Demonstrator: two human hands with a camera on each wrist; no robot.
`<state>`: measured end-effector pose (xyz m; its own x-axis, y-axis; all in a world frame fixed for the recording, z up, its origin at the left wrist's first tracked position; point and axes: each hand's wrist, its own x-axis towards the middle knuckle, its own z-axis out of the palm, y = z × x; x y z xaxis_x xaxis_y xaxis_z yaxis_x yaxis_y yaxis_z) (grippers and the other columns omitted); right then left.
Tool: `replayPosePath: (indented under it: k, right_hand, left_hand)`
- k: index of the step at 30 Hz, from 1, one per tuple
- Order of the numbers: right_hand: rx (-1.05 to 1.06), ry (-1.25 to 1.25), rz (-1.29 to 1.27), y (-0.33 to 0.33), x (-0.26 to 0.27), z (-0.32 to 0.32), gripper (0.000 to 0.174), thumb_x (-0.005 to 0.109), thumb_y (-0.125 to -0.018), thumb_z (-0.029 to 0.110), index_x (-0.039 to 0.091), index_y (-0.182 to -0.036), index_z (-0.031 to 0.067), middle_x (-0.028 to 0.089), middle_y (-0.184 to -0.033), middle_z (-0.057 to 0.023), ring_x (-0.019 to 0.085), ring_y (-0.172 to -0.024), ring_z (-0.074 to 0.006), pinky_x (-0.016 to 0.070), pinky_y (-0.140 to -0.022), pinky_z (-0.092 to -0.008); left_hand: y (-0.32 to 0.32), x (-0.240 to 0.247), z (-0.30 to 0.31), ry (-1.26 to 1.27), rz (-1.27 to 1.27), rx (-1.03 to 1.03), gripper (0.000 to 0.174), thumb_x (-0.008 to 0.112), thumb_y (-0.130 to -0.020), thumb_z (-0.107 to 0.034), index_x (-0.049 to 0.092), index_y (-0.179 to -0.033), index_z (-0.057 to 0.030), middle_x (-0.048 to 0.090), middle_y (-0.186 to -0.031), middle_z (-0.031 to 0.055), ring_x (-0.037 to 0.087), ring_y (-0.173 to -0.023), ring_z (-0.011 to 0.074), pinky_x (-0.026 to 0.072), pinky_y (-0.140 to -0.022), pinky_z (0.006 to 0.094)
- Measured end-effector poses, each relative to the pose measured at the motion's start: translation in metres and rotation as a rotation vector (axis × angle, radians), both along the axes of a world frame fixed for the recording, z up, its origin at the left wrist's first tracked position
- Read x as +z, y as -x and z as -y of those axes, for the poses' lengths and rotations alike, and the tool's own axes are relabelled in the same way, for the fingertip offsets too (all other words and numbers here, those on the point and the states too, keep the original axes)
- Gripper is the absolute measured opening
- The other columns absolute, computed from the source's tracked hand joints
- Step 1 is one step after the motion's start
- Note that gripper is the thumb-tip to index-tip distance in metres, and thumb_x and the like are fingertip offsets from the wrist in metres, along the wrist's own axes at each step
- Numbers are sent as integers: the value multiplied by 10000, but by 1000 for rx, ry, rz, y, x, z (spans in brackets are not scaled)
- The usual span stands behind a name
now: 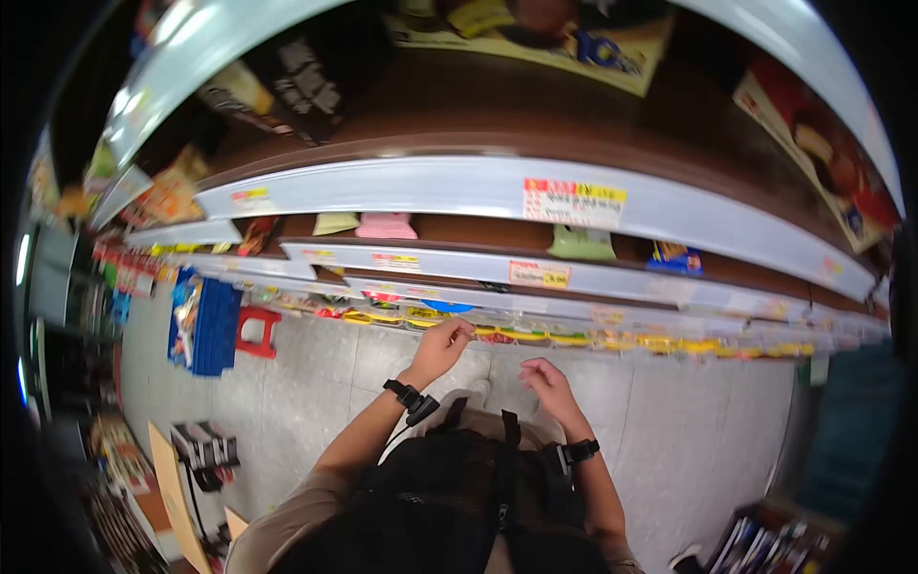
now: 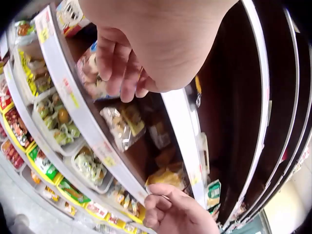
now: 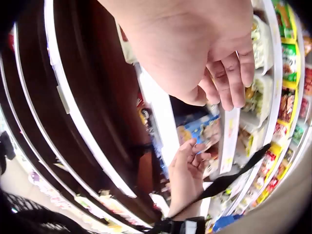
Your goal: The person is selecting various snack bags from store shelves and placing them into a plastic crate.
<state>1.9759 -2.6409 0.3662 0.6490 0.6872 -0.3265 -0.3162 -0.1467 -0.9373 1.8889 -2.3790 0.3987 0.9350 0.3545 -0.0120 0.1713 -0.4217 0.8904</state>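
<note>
My left hand (image 1: 442, 349) is held out in front of the lower shelves, its fingers loosely bent and nothing in them. In the left wrist view the fingertips overlap a pink-and-blue snack packet (image 2: 87, 73) on a shelf, with a clear bag of snacks (image 2: 123, 127) beside it. From the right wrist view, the same hand overlaps a blue packet (image 3: 202, 129). My right hand (image 1: 550, 383) hangs a little to the right, palm partly turned in, fingers relaxed and holding nothing. Both wrists carry black straps with cameras.
Shelf edges with price labels (image 1: 574, 201) cross in front of me. Packets in trays (image 2: 56, 119) line the lower tiers. On the floor at the left stand a blue crate (image 1: 218, 325) and a red stool (image 1: 258, 330). A cardboard box (image 1: 177, 497) stands behind, lower left.
</note>
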Motion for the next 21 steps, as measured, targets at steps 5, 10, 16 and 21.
replayPosePath:
  k: [5,10,16,21]
  right_hand:
    - [338,-189,102,-25,72,-55,222,557,-972,161,580,-1148,28,645,-983,-43,590,-842,-98,481,-757,-255]
    - [452,-251,311,-3,145,-148,270,558,-954,117,530,-1209,33,570,-1194,-68,558,-1021,-131,480,-838,-273]
    - [338,69,773,20,101,-263,669,640,-857,269,377,-1418,18,539,-1234,-302,626,-1016,-330,518,-831,-407]
    - [194,-17,860,34,52,-304,616,611,-864,206,403,-1386,-45,589,-1208,-223,585,-1080,-256,458,-940,-352]
  left_hand:
    - [19,56,-42,-292,183,578,90,587,-893,-96,638,-917,-26,632,-744,112,590,-598,187,450,-546,311]
    - [31,69,-110,-291,323,842,168,562,-878,-87,564,-1024,-2,617,-841,172,615,-697,298,480,-614,374]
    - [22,42,-154,-433,29,751,286,577,-808,-142,634,-1025,36,642,-999,286,612,-935,450,503,-822,482]
    - [43,41,-159,-263,159,714,394,580,-808,-185,569,-1114,63,591,-1056,304,602,-926,456,507,-788,491]
